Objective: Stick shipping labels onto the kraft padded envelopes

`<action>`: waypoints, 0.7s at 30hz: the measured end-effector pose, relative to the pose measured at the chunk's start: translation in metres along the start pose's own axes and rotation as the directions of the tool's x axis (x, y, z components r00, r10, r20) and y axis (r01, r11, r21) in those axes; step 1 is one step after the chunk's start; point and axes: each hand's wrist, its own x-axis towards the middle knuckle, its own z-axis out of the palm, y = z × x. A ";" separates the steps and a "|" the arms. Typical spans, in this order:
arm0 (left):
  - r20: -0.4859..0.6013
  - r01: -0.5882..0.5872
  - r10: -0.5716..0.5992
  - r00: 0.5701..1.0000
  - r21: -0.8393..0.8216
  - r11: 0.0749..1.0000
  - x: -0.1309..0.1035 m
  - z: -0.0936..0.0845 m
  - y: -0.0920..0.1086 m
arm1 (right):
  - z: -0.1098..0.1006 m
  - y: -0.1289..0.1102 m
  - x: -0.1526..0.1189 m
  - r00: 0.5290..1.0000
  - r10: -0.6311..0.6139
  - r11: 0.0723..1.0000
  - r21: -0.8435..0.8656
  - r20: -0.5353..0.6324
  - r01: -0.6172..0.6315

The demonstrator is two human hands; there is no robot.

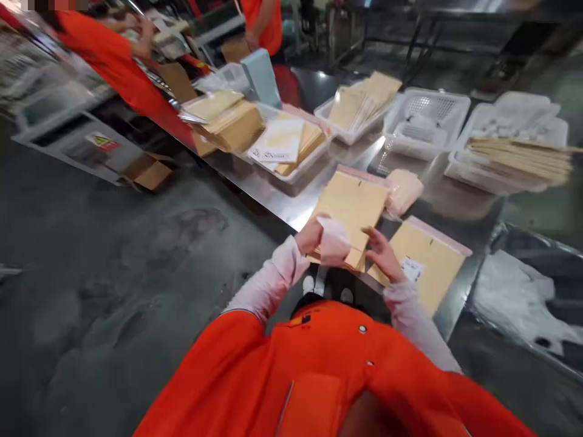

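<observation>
My left hand (310,235) is closed on a small white paper sheet (334,241), which curls over the lower part of a stack of tan envelopes (353,197). My right hand (383,256) is at the stack's lower right edge, with its fingers apart and nothing visible between them. Whether its fingertips touch the envelopes I cannot tell. Under and beside my right forearm lies another tan envelope (430,258) bearing a white printed label (412,269). A pinkish, plastic-looking packet (403,191) lies against the stack's right side.
On the metal table (277,203) stand white baskets of envelopes and papers; one basket (426,97) holds clear plastic. More envelopes (519,159) lie across the right basket. Two people in orange (116,60) are at the far left and back. A carton (152,173) sits left.
</observation>
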 end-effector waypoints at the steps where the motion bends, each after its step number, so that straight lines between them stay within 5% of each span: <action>1: 0.000 0.027 -0.027 1.000 -0.023 0.999 0.003 -0.006 0.011 | 0.011 -0.005 -0.008 0.986 -0.032 0.992 0.127 0.162 0.011; 4: -0.145 0.028 -0.023 0.989 0.035 0.999 0.007 -0.035 0.038 | 0.045 -0.023 -0.027 0.862 -0.196 0.825 0.553 0.469 -0.113; 6: -0.276 -0.219 0.306 0.911 0.304 0.927 -0.003 -0.055 0.047 | 0.061 -0.033 -0.034 0.862 -0.209 0.699 0.687 0.461 -0.199; 8: -0.130 -0.437 0.529 0.839 0.417 0.797 -0.020 -0.067 0.044 | 0.069 -0.039 -0.039 0.887 -0.180 0.607 0.758 0.425 -0.241; 9: -0.029 -0.478 0.524 0.851 0.370 0.796 -0.029 -0.068 0.038 | 0.071 -0.041 -0.041 0.893 -0.173 0.568 0.783 0.415 -0.253; 10: 0.045 -0.444 0.450 0.892 0.282 0.850 -0.037 -0.066 0.030 | 0.072 -0.041 -0.042 0.900 -0.165 0.547 0.797 0.403 -0.256; 13: 0.073 -0.076 0.075 0.994 0.008 0.997 -0.050 -0.048 -0.003 | 0.066 -0.041 -0.041 0.953 -0.066 0.598 0.777 0.295 -0.199; 16: 0.039 0.088 -0.083 0.996 -0.166 0.982 -0.051 -0.026 -0.032 | 0.051 -0.038 -0.032 0.990 -0.029 0.774 0.630 0.136 -0.064; 21: -0.120 0.097 -0.123 0.985 -0.201 0.975 -0.050 0.007 -0.065 | 0.027 -0.036 -0.019 0.948 -0.182 0.918 0.389 0.260 0.070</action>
